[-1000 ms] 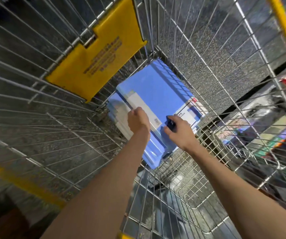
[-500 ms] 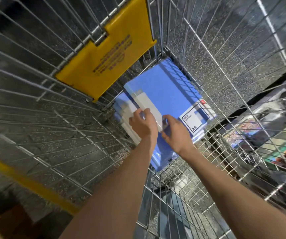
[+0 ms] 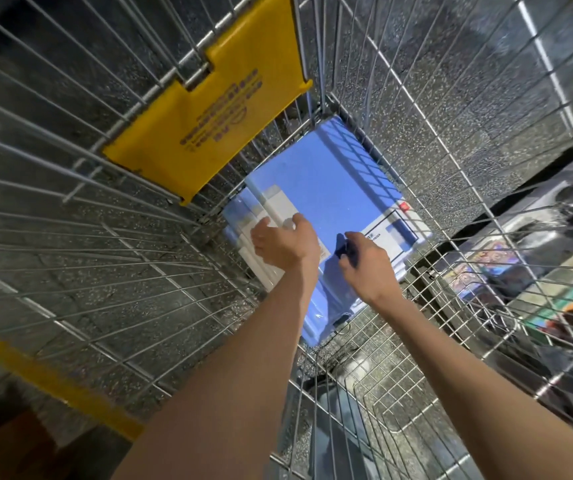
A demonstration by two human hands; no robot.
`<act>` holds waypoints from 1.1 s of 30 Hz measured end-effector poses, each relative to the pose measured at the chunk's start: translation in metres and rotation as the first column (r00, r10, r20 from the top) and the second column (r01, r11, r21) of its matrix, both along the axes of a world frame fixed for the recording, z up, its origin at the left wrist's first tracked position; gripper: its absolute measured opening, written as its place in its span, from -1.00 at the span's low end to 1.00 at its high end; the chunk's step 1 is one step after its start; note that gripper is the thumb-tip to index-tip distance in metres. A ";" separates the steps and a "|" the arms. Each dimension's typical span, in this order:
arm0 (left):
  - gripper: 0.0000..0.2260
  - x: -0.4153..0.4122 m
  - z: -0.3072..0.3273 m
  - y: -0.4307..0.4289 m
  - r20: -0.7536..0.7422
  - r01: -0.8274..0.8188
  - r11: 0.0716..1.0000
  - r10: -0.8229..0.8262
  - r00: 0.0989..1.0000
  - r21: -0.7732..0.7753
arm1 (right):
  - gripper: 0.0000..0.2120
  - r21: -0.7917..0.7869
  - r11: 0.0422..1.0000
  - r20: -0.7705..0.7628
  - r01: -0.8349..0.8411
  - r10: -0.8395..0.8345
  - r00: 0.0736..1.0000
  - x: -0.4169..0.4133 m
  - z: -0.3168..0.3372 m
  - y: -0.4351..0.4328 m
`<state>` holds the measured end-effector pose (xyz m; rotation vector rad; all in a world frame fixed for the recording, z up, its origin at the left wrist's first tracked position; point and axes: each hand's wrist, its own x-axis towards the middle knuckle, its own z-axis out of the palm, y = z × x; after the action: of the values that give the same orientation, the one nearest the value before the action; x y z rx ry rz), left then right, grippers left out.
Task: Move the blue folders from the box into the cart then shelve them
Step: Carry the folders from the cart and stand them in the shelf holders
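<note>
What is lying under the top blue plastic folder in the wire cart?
More blue folders show stacked beneath the top blue plastic folder, their white spine labels sticking out at the left. How many is unclear; the top folder and left hand cover them.

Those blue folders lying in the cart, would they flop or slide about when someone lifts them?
The blue folders lie flat with straight edges, so they probably stay fairly stiff. Their glossy wrapping suggests they may be slippery. Several are stacked, so together they are likely heavyish; both the left hand and right hand reach for them.
</note>
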<state>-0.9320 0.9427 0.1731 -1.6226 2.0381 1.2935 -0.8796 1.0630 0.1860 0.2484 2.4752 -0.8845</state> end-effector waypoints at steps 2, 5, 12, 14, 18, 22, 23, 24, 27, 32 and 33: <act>-0.51 0.002 0.000 -0.005 -0.012 -0.059 0.995 0.060 0.998 0.082 | -0.74 -0.008 1.000 0.011 -0.001 0.001 1.000 -0.004 -0.004 -0.003; -0.40 0.003 -0.001 -0.003 0.021 -0.028 0.983 0.025 0.999 0.182 | -0.86 -0.021 1.000 0.026 0.006 -0.005 1.000 -0.006 -0.011 -0.007; -0.23 -0.013 -0.011 0.000 0.158 0.081 0.991 -0.098 0.983 0.108 | -0.96 -0.071 0.989 0.103 0.129 -0.121 0.987 -0.007 -0.017 -0.010; -0.24 -0.018 -0.008 0.006 0.171 0.134 0.984 -0.154 0.973 0.121 | -0.96 -0.077 0.989 0.117 0.126 -0.117 0.986 -0.006 -0.017 -0.009; -0.26 -0.032 -0.010 0.005 0.200 0.072 0.991 -0.095 0.975 0.117 | -0.89 -0.103 0.981 0.170 0.167 -0.148 0.974 -0.007 -0.015 -0.003; -0.18 -0.034 -0.014 -0.008 0.251 0.023 0.993 -0.051 0.967 0.114 | -0.68 -0.117 0.973 0.274 0.199 -0.161 0.948 -0.009 -0.013 0.002; -0.17 -0.033 -0.015 -0.011 0.252 0.020 0.995 -0.044 0.967 0.097 | -0.65 -0.122 0.972 0.286 0.199 -0.158 0.945 -0.009 -0.011 0.003; -0.16 -0.032 -0.016 -0.013 0.244 0.020 0.996 -0.040 0.969 0.083 | -0.62 -0.128 0.972 0.293 0.196 -0.151 0.944 -0.010 -0.009 0.003; -0.21 -0.029 -0.017 -0.019 0.194 0.052 0.994 -0.070 0.978 0.099 | -0.63 -0.137 0.966 0.299 0.218 -0.169 0.939 -0.014 -0.002 0.004; -0.17 -0.021 0.005 -0.020 -0.042 0.001 0.957 0.012 0.999 0.291 | -0.61 -0.205 0.949 0.253 0.239 -0.184 0.950 -0.029 0.023 0.005; -0.16 -0.019 0.009 -0.019 -0.083 0.029 0.945 -0.002 0.997 0.325 | -0.59 -0.241 0.941 0.259 0.238 -0.174 0.950 -0.033 0.028 0.004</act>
<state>-0.9511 0.9241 0.1825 -1.4217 1.7562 1.6147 -0.9122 1.0673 0.2143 0.4963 2.1086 -1.1944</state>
